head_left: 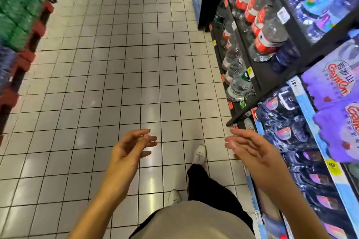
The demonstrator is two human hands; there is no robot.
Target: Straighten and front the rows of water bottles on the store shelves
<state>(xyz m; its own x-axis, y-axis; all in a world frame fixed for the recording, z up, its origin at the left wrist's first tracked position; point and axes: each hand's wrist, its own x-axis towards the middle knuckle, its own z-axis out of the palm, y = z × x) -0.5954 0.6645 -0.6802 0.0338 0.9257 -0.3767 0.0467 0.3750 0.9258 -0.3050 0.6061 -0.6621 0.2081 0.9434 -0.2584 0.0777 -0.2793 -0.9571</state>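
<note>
Hands are hovering over the floor [116,64], left hand [129,148] and right hand [250,150] both relaxed, grasping nothing; bottles [266,39] are sitting on shelves [258,75] rightward.

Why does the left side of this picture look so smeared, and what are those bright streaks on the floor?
Head view: the green packs at the left edge are streaked by motion blur, while the hands, left and right, look fairly sharp; pale streaks on the floor tiles are glare from overhead lights; the wide lens bends the shelves on the right so they lean and curve.
</note>
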